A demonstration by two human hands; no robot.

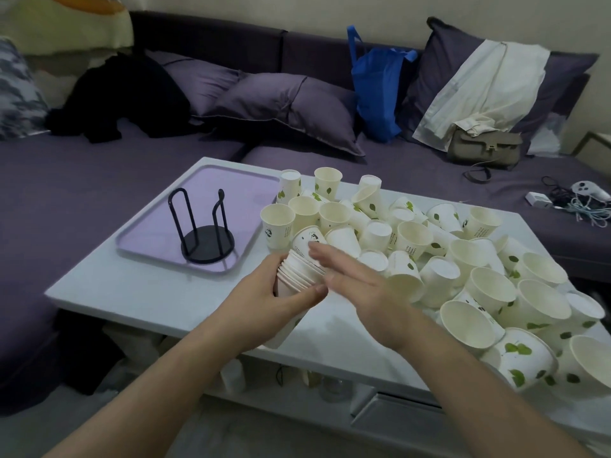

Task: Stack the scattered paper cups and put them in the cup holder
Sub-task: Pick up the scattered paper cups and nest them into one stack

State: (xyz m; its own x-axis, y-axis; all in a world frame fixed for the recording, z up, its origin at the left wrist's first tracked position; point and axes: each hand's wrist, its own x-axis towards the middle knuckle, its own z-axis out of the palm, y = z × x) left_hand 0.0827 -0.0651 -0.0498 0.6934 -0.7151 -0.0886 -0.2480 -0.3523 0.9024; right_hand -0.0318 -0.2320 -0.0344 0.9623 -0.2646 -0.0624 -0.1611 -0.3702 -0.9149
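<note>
In the head view, two bare hands are meeting at the centre of the frame over the near edge of a white rectangular tabletop (139, 285). The left hand (264, 289) is gripping one nested stack of white paper cups (302, 262), fingers curled round it, the stack lying tilted with its closed end pointing up and away; its rims are too close together to count. The right hand (357, 279) is lying with fingers straight and relaxed, holding nothing, its fingertips touching the stack's right side.

One large heap of loose white paper cups printed with green leaves (463, 259) is spreading across the centre and right of the frame, some upright, some tipped over; there are several dozen, too many to count exactly.

At centre left, one black wire cup holder with a round base (205, 233) is standing upright with no cups in it on one lilac rectangular tray (139, 246).

Across the upper frame, one purple sofa (82, 180) is carrying one blue fabric bag (377, 90) and one grey handbag (484, 147).
</note>
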